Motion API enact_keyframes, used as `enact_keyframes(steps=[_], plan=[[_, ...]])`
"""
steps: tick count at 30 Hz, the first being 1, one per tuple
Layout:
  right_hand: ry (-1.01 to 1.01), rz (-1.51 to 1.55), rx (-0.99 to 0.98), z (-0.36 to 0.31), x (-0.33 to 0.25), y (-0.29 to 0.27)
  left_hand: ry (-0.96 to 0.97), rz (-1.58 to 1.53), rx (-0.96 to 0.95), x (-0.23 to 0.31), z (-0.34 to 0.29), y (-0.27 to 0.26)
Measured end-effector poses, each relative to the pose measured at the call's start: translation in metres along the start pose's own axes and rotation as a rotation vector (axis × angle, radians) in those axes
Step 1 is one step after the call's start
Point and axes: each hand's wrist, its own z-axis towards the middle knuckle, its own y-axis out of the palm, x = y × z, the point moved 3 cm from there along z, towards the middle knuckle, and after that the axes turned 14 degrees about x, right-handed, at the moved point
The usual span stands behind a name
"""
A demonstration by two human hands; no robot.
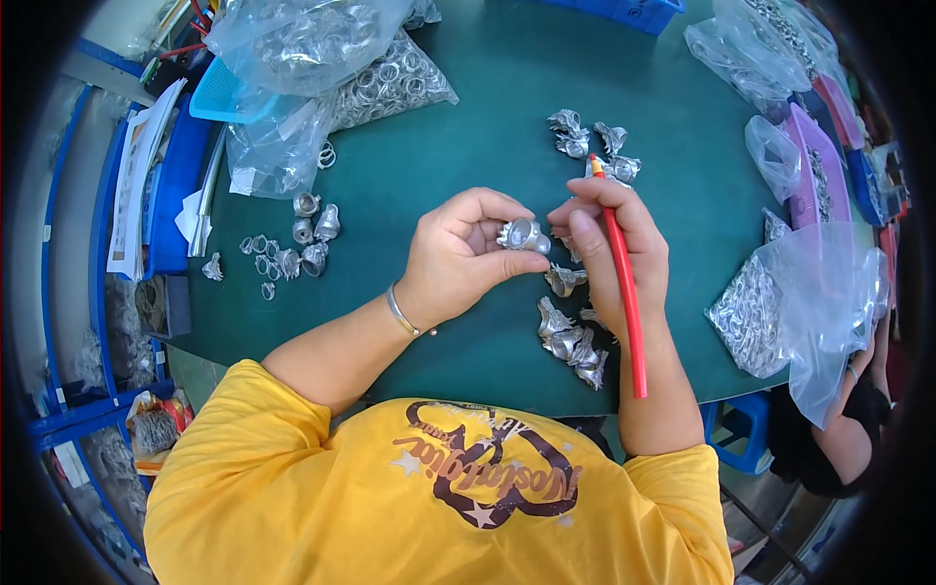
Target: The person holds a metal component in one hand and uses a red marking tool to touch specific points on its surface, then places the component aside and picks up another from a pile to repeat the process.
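My left hand (458,252) pinches a chunky silver metal ring (523,234) between thumb and fingers, its round opening facing up toward me. Just to the right, my right hand (645,255) grips a long red pencil-like stick (629,307) with a yellow and dark tip pointing away from me. The fingertips of both hands are close together but apart. Beneath and around the right hand lie several similar silver metal pieces: a near cluster (565,341) and a far cluster (570,135). Some pieces are partly hidden by that hand.
On the green table (429,166), more silver rings (302,232) lie at the left. Clear bags of rings (390,83) and a light-blue basket (216,93) stand at the far left. A bag of metal parts (749,317) and a purple tray (804,161) are at right, near another person's arm (846,429).
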Motion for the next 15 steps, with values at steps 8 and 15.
enact_keyframes(steps=[8,15], plan=[[-0.064,0.101,-0.088,-0.0030,-0.0013,0.0034,0.096,-0.003,-0.048,-0.0007,0.0001,-0.0007],[-0.406,0.087,0.003,-0.0010,-0.0024,-0.0018,-0.064,-0.094,-0.064,-0.0029,-0.0005,-0.0026]])
